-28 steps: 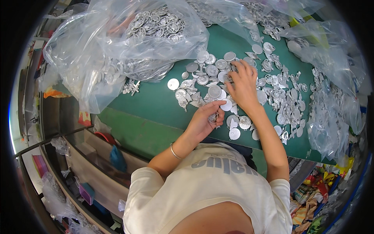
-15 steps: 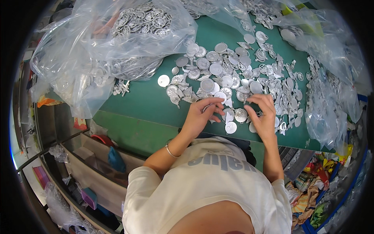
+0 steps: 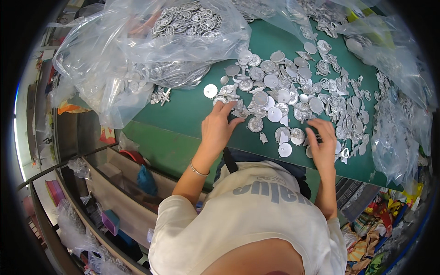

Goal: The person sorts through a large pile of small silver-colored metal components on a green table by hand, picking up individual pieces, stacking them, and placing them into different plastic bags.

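Observation:
A loose spread of silver-grey metal pendants and round discs (image 3: 270,81) covers the middle of the green table. At its left edge my left hand (image 3: 216,128) reaches over a few ornate pieces, fingertips on or just above them. Its thumb stands apart from the fingers, and I make out nothing held. My right hand (image 3: 324,143) rests by the near right part of the spread, thumb and forefinger apart with nothing visible between them. Between the hands lie a plain disc (image 3: 285,150), a patterned round pendant (image 3: 297,136) and a small pale piece (image 3: 263,138).
Clear plastic bags (image 3: 105,59) crowd the far left, one with a heap of oval metal pieces (image 3: 188,20). Small cross-shaped pieces (image 3: 160,96) lie beside it. Another plastic bag (image 3: 396,133) borders the right. A drawer-like tray (image 3: 119,183) sits below the table's left edge.
My left hand has gone from the middle of the pieces to their left edge, its fingers now stretched forward. My right hand stays near the same pieces. The whole view has shifted slightly.

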Tool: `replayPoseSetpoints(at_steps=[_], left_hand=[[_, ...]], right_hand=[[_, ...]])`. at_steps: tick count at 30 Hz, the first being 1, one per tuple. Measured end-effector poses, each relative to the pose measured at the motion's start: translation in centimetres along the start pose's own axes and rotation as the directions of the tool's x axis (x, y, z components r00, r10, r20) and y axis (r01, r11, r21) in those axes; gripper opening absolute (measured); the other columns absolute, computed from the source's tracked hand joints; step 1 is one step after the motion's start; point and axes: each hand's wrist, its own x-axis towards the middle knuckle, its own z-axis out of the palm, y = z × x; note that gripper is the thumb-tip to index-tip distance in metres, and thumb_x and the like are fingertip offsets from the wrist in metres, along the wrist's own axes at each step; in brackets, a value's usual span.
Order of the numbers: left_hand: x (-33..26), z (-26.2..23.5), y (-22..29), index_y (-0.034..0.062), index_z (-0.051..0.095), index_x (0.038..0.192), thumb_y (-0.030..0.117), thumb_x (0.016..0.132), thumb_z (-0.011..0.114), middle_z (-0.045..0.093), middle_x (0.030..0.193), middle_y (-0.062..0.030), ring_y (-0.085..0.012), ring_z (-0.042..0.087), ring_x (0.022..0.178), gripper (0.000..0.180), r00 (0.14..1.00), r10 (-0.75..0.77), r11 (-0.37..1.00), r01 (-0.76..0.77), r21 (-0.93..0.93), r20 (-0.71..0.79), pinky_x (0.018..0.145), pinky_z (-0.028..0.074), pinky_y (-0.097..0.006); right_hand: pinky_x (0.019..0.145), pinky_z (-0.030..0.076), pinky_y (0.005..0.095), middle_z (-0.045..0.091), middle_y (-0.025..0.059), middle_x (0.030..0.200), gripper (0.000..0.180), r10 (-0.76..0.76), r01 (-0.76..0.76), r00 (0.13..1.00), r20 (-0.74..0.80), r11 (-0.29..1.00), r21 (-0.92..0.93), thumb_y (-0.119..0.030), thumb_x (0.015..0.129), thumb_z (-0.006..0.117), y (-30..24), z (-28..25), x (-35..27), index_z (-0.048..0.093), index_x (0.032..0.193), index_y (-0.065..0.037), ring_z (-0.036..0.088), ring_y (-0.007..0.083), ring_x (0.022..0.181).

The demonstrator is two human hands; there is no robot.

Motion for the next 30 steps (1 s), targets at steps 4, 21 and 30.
replayPoseSetpoints(at_steps=[4, 21, 30], left_hand=[[0.1, 0.2, -0.4, 0.009, 0.061, 0.099, 0.016, 0.076, 0.067, 0.054, 0.08, -0.0092, -0.0299, 0.058, 0.067, 0.025, 0.999, -0.046, 0.996, 0.047, -0.072, 0.008, 0.056, 0.045, -0.039], [2.2, -0.1, -3.6, 0.0027, 0.059, 0.098, 0.008, 0.068, 0.073, 0.046, 0.071, -0.0094, -0.0219, 0.044, 0.059, 0.034, 0.966, -0.054, 0.991, 0.02, -0.135, -0.253, 0.055, 0.038, -0.033], [-0.5, 0.1, -2.5, 0.005, 0.055, 0.107, 0.012, 0.06, 0.079, 0.05, 0.094, -0.0113, -0.0253, 0.053, 0.082, 0.053, 0.981, -0.12, 0.988, 0.103, -0.111, -0.156, 0.066, 0.044, -0.033]], right_hand=[[0.078, 0.041, 0.0363, 0.059, 0.0139, 0.092, 0.015, 0.09, -0.09, 0.996, -0.011, 0.996, -0.012, -0.003, 0.076, 0.063, 0.2, -0.8, -0.6, 0.06, 0.09, 0.002, 0.053, 0.0304, 0.086], [0.093, 0.035, 0.0387, 0.052, 0.0134, 0.111, 0.023, 0.067, -0.074, 0.996, -0.064, 0.991, -0.11, -0.004, 0.077, 0.061, 1.4, -0.4, 0.3, 0.059, 0.1, -0.001, 0.046, 0.0318, 0.106], [0.089, 0.038, 0.0346, 0.055, 0.0132, 0.107, 0.019, 0.144, -0.167, 0.966, -0.214, 0.981, -0.097, -0.003, 0.079, 0.059, 3.9, -2.6, -1.2, 0.06, 0.098, -0.001, 0.05, 0.03, 0.102]])
